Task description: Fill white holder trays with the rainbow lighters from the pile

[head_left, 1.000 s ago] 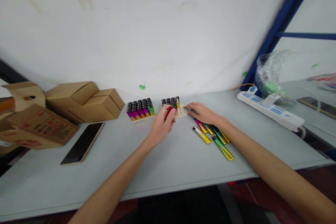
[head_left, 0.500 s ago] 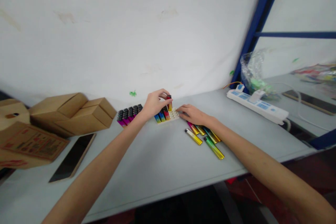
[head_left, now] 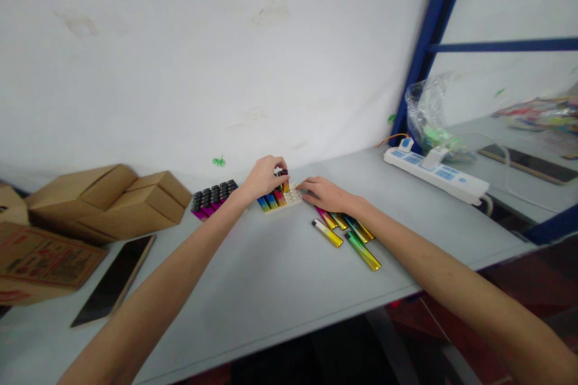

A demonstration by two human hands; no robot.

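Note:
My left hand pinches the top of a red and gold lighter, upright at the white holder tray. Several lighters, blue and red with yellow, stand in the tray's left part, partly behind my left hand. My right hand rests with fingers stretched at the tray's right end, steadying or touching it. Below that hand lie loose shiny lighters: a yellow one with a white top, a green and yellow one, and several more partly under the wrist.
A block of purple lighters with black tops stands left of the tray. Further left are cardboard boxes and a phone. A white power strip, a plastic bag and a blue frame post are at the right.
My left hand has lowered the red lighter down at the tray, so less of it shows. My right hand stays at the tray's end. The camera view has shifted slightly.

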